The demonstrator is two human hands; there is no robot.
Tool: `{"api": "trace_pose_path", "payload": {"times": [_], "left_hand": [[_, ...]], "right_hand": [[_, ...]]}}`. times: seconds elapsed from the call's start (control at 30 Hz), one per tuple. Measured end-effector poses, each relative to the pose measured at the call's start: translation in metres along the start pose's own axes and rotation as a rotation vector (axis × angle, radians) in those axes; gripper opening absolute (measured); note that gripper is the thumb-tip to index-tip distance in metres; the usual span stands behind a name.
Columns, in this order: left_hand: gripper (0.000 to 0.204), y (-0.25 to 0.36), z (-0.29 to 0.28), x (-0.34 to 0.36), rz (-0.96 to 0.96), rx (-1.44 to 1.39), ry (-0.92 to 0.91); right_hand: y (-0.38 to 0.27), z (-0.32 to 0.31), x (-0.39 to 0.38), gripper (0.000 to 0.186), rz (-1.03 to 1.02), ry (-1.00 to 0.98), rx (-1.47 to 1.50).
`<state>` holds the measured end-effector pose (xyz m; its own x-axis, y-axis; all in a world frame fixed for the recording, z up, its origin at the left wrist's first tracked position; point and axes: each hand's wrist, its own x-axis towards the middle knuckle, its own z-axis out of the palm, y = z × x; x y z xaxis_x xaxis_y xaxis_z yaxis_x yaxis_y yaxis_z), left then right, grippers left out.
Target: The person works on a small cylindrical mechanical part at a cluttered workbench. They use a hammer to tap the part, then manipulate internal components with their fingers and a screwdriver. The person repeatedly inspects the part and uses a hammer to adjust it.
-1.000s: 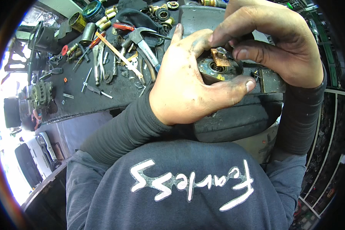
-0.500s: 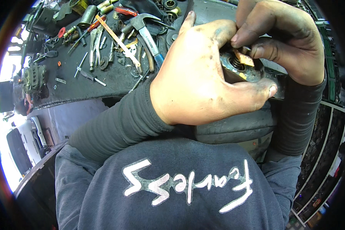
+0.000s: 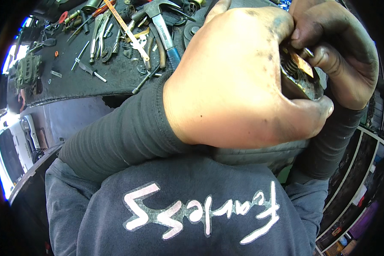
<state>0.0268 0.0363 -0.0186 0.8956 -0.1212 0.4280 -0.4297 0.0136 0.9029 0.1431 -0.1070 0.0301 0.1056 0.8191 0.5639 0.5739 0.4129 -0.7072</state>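
Observation:
My left hand is closed around a dark metal housing, its thumb along the near side; the underside of the grip is hidden. A coiled spring sits inside the housing. Over it lies a copper-coloured rectangular piece with a short metal pin at its far end. My right hand has thumb and forefinger pinched at that pin, just beyond the housing.
A dark workbench carries a claw hammer, a long light strip, locking pliers, a screwdriver and several scattered metal parts. Shelving is at the right, a white vehicle at the lower left.
Both hands and the held housing have moved rightward in the view and the housing appears more tilted. The bench tools have shifted up and left in the picture.

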Motion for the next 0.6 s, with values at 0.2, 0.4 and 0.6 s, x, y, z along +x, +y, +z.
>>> {"api": "trace_pose_path", "payload": {"times": [0.2,0.4,0.6], "left_hand": [[0.051,0.0,0.008,0.006,0.018,-0.002,0.021],[0.051,0.0,0.007,0.007,0.015,-0.006,0.026],[0.051,0.003,0.0,0.003,-0.014,-0.019,0.015]], "right_hand": [[0.008,-0.008,0.002,0.022,-0.075,-0.053,0.008],[0.014,0.002,-0.008,0.022,-0.098,0.106,0.068],[0.01,0.001,-0.005,0.019,-0.069,0.056,-0.017]]}}
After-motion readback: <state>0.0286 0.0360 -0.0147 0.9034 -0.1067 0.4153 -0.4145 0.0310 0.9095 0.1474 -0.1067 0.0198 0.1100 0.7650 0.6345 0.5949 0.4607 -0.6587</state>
